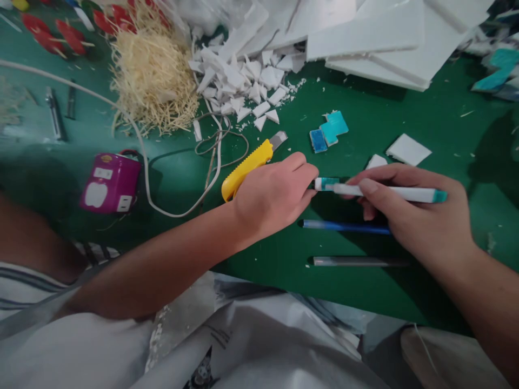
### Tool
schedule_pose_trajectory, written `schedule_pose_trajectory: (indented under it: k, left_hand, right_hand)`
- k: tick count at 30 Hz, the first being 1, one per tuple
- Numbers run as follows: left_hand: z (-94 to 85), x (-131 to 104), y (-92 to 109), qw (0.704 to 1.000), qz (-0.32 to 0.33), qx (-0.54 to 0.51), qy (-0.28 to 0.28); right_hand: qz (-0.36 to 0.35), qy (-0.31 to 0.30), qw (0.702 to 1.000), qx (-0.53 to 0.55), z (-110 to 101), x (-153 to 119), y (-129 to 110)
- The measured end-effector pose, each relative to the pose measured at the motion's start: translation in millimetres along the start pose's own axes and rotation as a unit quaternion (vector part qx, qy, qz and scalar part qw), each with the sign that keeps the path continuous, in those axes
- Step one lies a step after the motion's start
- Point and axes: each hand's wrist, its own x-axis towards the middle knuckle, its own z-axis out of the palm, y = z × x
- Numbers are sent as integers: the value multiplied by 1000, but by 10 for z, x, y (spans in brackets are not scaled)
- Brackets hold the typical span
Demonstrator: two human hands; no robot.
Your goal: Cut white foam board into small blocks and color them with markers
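My left hand (279,186) is closed, its fingertips pinching a small foam piece (326,181) that is part white, part teal. A white marker (417,194) with a teal end is gripped in my right hand (409,200), pointing left so that its tip meets or overlaps the foam piece. Beside my left wrist lies a yellow utility knife (248,168), its blade out. Beyond my hands are teal foam pieces (334,127) and a blue one (318,141). Below them lie a blue pen (344,226) and a grey pen (357,261).
White foam scraps (251,81) and a heap of thin wooden sticks (154,81) cover the far side. Foam sheets (373,38) are stacked at the back. A white cable (144,178) loops past a purple power adapter (110,182). White offcuts (408,149) lie near my right hand.
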Motion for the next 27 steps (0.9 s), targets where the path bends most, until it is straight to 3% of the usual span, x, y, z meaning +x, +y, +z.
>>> schedule_pose_trajectory:
  k: [12,27]
  left_hand:
    - [2,-4,-2,1000,2,6,-3]
    - [23,-18,-17,1000,17,-4,17]
  right_hand:
    - [3,-20,1000,8,-25,-3,38]
    - [2,6,1000,19,-2,-3,17]
